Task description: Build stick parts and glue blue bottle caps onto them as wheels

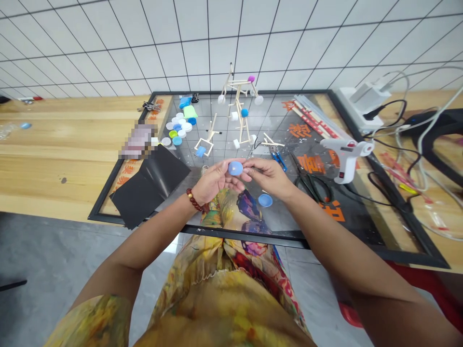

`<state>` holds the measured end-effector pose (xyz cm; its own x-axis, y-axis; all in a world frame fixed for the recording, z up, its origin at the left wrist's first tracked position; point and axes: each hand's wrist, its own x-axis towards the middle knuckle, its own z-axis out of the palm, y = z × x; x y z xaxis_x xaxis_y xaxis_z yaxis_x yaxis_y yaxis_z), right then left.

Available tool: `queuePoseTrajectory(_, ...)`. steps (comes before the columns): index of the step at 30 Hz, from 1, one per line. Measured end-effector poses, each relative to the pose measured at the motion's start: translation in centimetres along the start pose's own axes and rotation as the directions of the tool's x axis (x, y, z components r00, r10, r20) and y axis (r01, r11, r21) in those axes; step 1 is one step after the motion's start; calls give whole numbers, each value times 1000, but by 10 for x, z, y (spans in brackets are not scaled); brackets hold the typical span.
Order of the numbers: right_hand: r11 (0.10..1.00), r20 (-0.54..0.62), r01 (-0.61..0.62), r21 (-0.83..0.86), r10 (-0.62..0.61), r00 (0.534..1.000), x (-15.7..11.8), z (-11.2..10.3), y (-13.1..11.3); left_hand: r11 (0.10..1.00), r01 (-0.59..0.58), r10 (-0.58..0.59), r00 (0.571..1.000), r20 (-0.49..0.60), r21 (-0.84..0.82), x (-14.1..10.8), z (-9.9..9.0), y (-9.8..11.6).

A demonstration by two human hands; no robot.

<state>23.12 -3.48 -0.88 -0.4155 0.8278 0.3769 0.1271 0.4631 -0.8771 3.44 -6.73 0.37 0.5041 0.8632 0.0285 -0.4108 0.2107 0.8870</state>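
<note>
A blue bottle cap (pixel 236 168) with a small pale spot in its middle is held above the glass-topped table. My left hand (pixel 213 182), with a beaded bracelet at the wrist, grips its left side, fingers curled beneath. At the cap's right edge, the thumb and fingertips of my right hand (pixel 265 174) pinch it. Another blue cap (pixel 265 200) lies on the glass just below my right hand. Beyond my hands lies a small frame of wooden sticks (pixel 205 143) with a blue piece on it. Farther back stand stick structures (pixel 240 96) with caps attached.
Several loose caps (pixel 177 126) lie at the back left, near black sheets (pixel 150 185). On the right are scissors (pixel 314 185), blue-handled pliers (pixel 279 159), a white glue gun (pixel 347 156), glue sticks (pixel 316 118) and a power strip (pixel 358 108) with tangled cables.
</note>
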Motion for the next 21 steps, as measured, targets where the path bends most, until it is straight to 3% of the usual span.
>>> queuePoseTrajectory(4, 1000, -27, -28, -9, 28, 999, 0, -1, 1, 953, -180, 212, 971, -110, 244, 3, -9, -8)
queuePoseTrajectory(6, 999, -46, -41, -19, 40, 998, -1, -1, 1, 927, -214, 265, 955, -133, 309, 5, -13, -12)
queuePoseTrajectory(14, 992, -38, -94, -86, 91, 995, -2, 0, -6, 922, -147, 202, 972, -120, 358, 7, -17, -16)
queuePoseTrajectory(17, 982, -75, -35, -184, 21, 997, -2, -2, -8, 871, -174, 249, 963, -107, 460, 8, -19, -12)
queuePoseTrajectory(21, 892, -59, 177, -417, -221, 973, -2, -4, -12, 742, -285, 407, 911, -69, 607, 9, -23, -8)
